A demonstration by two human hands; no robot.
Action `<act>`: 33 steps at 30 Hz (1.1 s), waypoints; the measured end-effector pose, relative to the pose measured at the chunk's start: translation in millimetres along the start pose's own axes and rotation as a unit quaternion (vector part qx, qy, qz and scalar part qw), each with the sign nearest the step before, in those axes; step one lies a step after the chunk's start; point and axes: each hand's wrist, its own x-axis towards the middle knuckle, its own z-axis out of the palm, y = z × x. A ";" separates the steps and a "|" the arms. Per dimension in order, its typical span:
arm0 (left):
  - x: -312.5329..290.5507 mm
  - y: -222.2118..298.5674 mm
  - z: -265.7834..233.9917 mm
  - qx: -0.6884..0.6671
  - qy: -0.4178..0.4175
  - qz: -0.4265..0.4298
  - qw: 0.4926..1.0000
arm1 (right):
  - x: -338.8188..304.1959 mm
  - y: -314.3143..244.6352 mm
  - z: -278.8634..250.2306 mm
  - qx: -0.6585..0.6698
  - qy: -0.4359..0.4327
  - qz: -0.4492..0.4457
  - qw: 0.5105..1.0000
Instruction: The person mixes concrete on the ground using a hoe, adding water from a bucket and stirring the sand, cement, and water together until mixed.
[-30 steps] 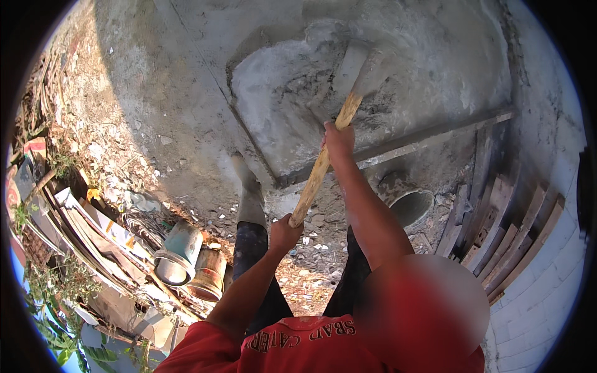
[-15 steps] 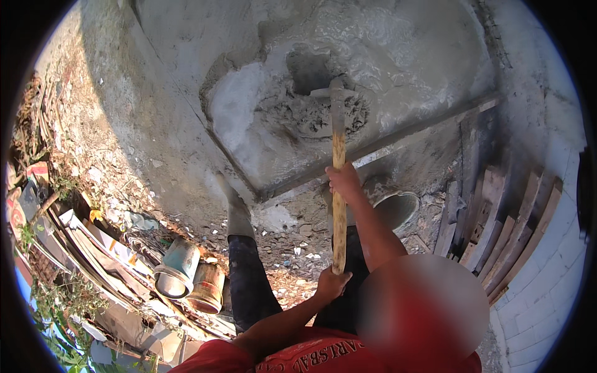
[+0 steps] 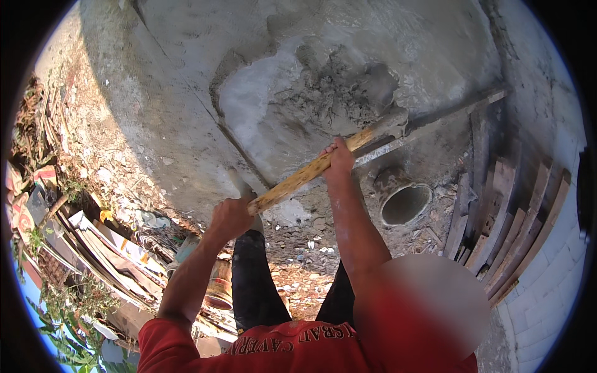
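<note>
A hoe with a pale wooden handle slants across in front of me. My left hand is closed round the near end of the handle, at the left. Farther up, my right hand is wrapped round the handle. The metal head end is at the upper right, over the edge of the wet mortar; its blade is hard to make out. Grey wet mortar lies in a heap with a lumpy, churned middle and smoother, watery surroundings.
A long board borders the mortar on the near right. A mortar-crusted bucket lies beside it, mouth toward me. Stacked planks line the right wall. Another bucket and scrap boards lie left.
The hoe has swung from upright to a slant, its head moving right and its near end left and up. My left hand has travelled up and left with it.
</note>
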 end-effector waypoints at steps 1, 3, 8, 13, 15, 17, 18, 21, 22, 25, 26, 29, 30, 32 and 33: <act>-25.2 -36.3 -3.0 0.018 -0.011 -0.010 1.000 | -38.4 31.3 -1.7 0.025 -0.022 0.046 0.998; -65.4 -97.9 4.3 0.009 -0.017 -0.018 1.000 | -105.6 77.1 -9.2 0.035 -0.039 0.048 0.997; -130.0 -126.0 61.8 -0.048 -0.018 -0.040 0.998 | -141.9 123.8 -31.1 -0.079 -0.023 0.042 0.996; -29.1 47.5 162.8 -0.302 -0.029 -0.126 0.944 | 21.5 13.9 18.8 -0.407 -0.074 -0.089 0.906; 3.6 71.3 193.0 -0.351 0.017 -0.125 0.928 | 19.1 -9.3 55.4 -0.441 -0.099 -0.161 0.877; 30.3 89.4 192.4 -0.368 0.035 -0.114 0.922 | 28.2 -29.7 64.4 -0.427 -0.117 -0.196 0.875; 46.6 95.3 190.7 -0.375 0.048 -0.107 0.920 | 26.8 -36.6 75.2 -0.438 -0.119 -0.216 0.864; 82.2 102.6 196.5 -0.404 0.085 -0.109 0.904 | 10.9 -45.7 113.9 -0.460 -0.148 -0.263 0.835; 90.1 112.2 197.0 -0.431 0.113 -0.102 0.889 | 6.2 -49.9 122.7 -0.464 -0.165 -0.271 0.827; 103.1 158.6 200.7 -0.524 0.125 -0.096 0.837 | 27.1 -54.4 136.6 -0.563 -0.183 -0.278 0.757; 102.7 177.9 206.5 -0.562 0.083 -0.113 0.815 | 30.7 -57.0 135.8 -0.608 -0.184 -0.274 0.722; 48.7 238.1 238.6 -0.672 -0.010 -0.182 0.718 | 58.7 -59.8 76.9 -0.720 -0.138 -0.273 0.623; 15.6 228.2 255.4 -0.689 -0.067 -0.191 0.696 | 37.3 -47.7 43.9 -0.737 -0.139 -0.256 0.610; -60.1 211.7 295.8 -0.544 -0.112 -0.193 0.809 | 2.1 -41.3 -21.5 -0.708 -0.117 -0.202 0.667; -90.9 211.4 296.6 -0.547 -0.146 -0.200 0.800 | -0.1 -43.6 -66.6 -0.707 -0.097 -0.221 0.665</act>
